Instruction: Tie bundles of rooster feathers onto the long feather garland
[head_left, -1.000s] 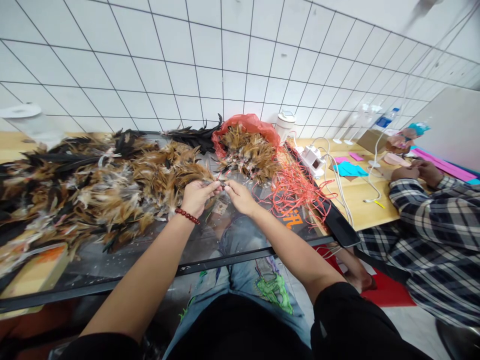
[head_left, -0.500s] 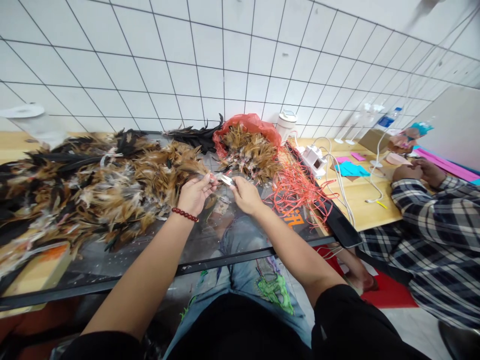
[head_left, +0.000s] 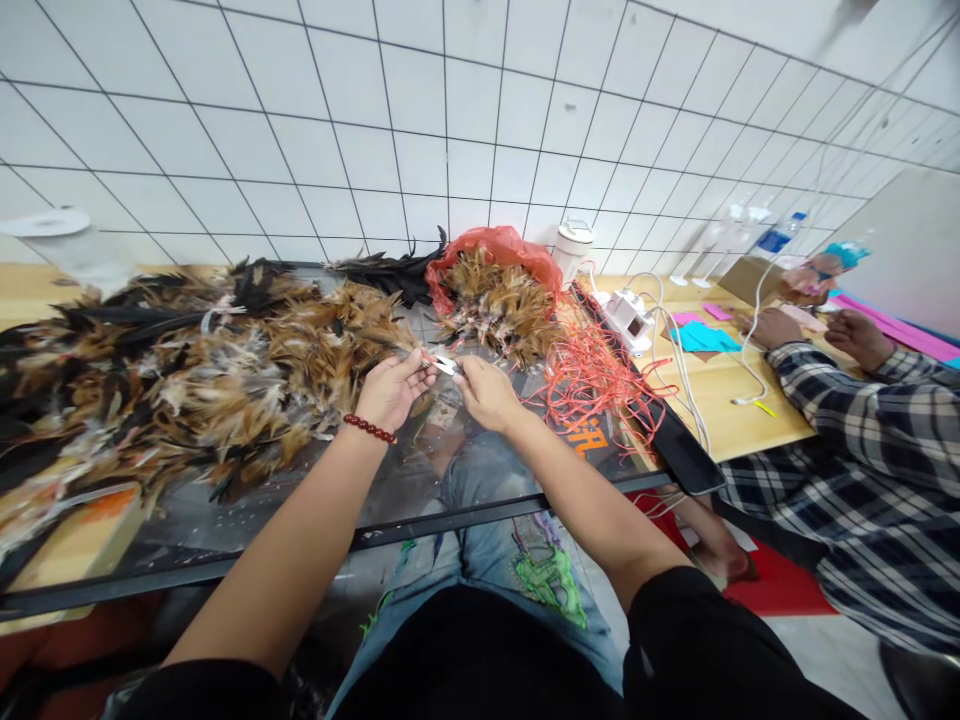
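Note:
My left hand (head_left: 394,390), with a red bead bracelet on its wrist, pinches a feather near its end, over the dark table mat. My right hand (head_left: 487,393) is closed on a small metal tool (head_left: 444,365), seemingly scissors or snips, whose tip meets the left fingertips. To the left spreads a large pile of brown and black feathers (head_left: 247,370). Behind my hands, more brown feathers (head_left: 502,305) lie in a red plastic bag (head_left: 525,250). Tangled red strings (head_left: 592,380) lie right of my right hand.
A white cup (head_left: 574,245) and a power strip (head_left: 628,318) with white cables stand at the back right. A person in a plaid shirt (head_left: 862,410) sits at the right, beside blue paper (head_left: 705,338). A tiled wall rises behind.
The metal tool has shifted slightly left, closer to my left fingertips, along with my right hand. At the right, the other person's hands have moved apart.

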